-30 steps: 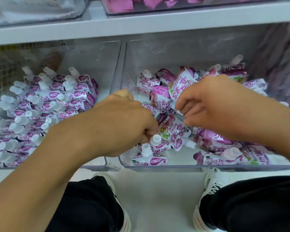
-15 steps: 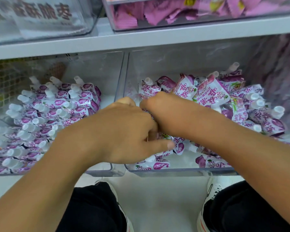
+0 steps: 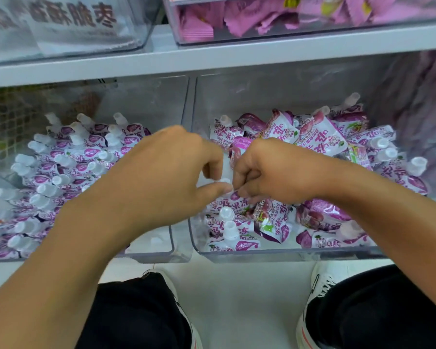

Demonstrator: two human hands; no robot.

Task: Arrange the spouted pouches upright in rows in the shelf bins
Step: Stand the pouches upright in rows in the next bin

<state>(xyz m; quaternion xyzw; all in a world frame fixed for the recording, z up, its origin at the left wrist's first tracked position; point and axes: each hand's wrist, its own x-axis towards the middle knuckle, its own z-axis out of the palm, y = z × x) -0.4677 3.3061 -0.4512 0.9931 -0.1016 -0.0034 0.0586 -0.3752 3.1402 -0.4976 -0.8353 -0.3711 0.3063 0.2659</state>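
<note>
Nearest, at 6 o'clock, the person's black-trousered knees and white shoes (image 3: 320, 288) rest on a pale floor (image 3: 237, 298). Above them both forearms reach into the lower shelf. The left hand (image 3: 161, 182) and right hand (image 3: 272, 170) meet over the left part of the right bin (image 3: 262, 255), fingers curled; the left thumb and fingers pinch a white spout cap (image 3: 224, 181), and the right hand's fingers curl against the same spot, though what it grips is hidden, so I cannot tell its hold. Under and around them, spouted pouches (image 3: 320, 137) lie jumbled in that bin, purple and white, some flat, some leaning. At 9 o'clock the left bin (image 3: 161, 253) holds pouches in rows (image 3: 68, 162), caps tilted up and left. Farther, at 12 o'clock, a grey shelf board (image 3: 212, 56) carries a clear bin of pink packets (image 3: 262, 18) and a bin with printed white bags (image 3: 73, 21).
</note>
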